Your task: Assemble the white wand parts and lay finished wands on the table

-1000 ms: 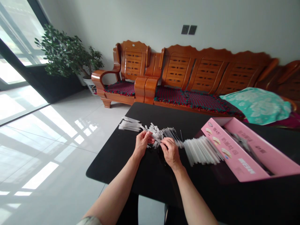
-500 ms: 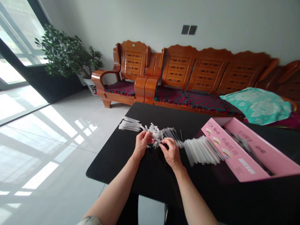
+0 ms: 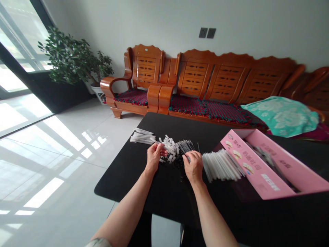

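My left hand [image 3: 154, 157] is closed, fingers curled together at the left edge of a heap of short white caps [image 3: 171, 145]. What it pinches is too small to make out. My right hand [image 3: 193, 167] is bent over the near end of a row of thin pen refills [image 3: 186, 145], thumb and fingers pressed together; its fingers hide whatever lies between them. Small black pieces [image 3: 177, 163] lie between the two hands. Clear pen barrels [image 3: 222, 165] form a row to the right of my right hand. Slim white capped pens [image 3: 142, 137] lie stacked beyond my left hand.
A pink open box [image 3: 246, 168] with dark and clear contents stands on the black table [image 3: 123, 181] at the right. Behind the table runs a wooden sofa [image 3: 197, 75] with a turquoise cloth [image 3: 282, 116]. A potted plant [image 3: 74, 58] stands at the far left.
My right hand has moved a little to the right, from the heap of caps to the refills. My left hand has shifted slightly left.
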Demonstrator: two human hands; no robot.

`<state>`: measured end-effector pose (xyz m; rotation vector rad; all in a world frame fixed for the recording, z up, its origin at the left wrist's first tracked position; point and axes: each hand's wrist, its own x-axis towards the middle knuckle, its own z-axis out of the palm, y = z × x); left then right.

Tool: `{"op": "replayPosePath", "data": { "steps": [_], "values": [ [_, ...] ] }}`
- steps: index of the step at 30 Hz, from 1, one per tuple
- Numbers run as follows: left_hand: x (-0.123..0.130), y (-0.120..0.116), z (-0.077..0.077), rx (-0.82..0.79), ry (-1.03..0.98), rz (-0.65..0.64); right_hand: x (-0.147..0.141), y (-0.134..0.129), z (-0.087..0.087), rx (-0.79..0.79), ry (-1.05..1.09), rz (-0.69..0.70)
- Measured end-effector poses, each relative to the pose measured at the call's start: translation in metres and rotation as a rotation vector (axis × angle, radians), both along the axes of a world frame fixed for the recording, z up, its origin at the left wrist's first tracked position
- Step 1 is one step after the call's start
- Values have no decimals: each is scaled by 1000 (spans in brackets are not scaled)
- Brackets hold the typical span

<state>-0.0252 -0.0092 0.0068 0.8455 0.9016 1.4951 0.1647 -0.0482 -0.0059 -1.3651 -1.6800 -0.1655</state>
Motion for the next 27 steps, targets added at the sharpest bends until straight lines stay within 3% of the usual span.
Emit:
{"op": "replayPosePath", "data": {
  "steps": [3, 9, 15, 18, 22, 27],
  "values": [
    [2, -2, 1, -1, 3, -25, -6, -1, 3, -1, -3, 22],
    [5, -5, 3, 14, 55, -67, -23, -5, 14, 0, -10, 239],
    [-1, 0, 0, 38, 5, -5, -15, -3, 13, -8, 17, 248],
    [-6, 4, -3, 44, -26, 119, -2, -2, 12, 10, 28, 181],
    [-11, 5, -3, 41, -55, 273, 20, 1, 5, 97, 30, -37],
    [-9, 2, 0, 52, -8, 197, 40, 1, -5, 87, 13, -292]
  ]
}}
